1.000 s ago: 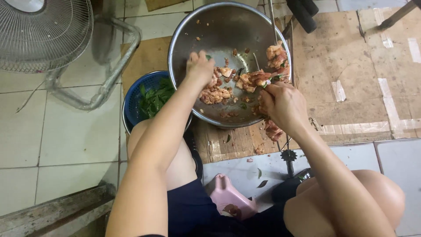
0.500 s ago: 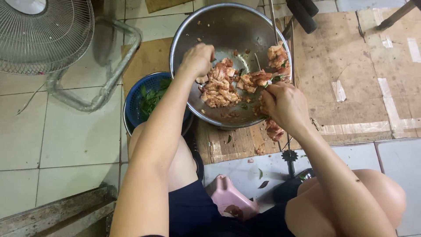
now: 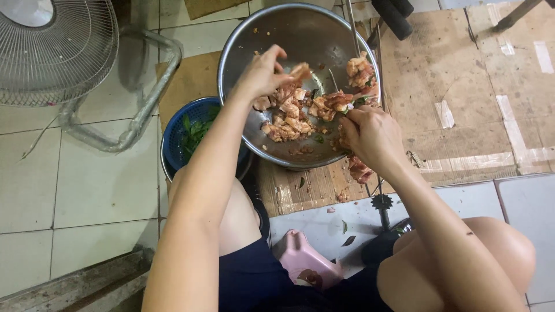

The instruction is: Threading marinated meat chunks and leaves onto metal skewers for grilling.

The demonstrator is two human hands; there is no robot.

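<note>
A big steel bowl [image 3: 300, 34] on the floor holds a pile of chopped, reddish seasoned meat pieces [image 3: 289, 118] mixed with green herb bits. My left hand [image 3: 260, 72] is raised inside the bowl with one meat piece [image 3: 300, 70] pinched in its fingertips above the pile. At the bowl's near right rim my right hand [image 3: 373, 136] is closed on meat and a green herb bit, with another meat chunk [image 3: 359, 170] hanging below it over the wooden board.
A blue basket of green leaves [image 3: 193, 130] sits left of the bowl. Flattened cardboard [image 3: 462, 86] covers the floor at right. A fan with a metal tube stand [image 3: 52, 46] stands at upper left. A pink plastic stool [image 3: 306, 260] is between my knees.
My left hand has lifted from the meat pile and moved up with a piece in its fingers. The right hand has stayed at the bowl's near rim.
</note>
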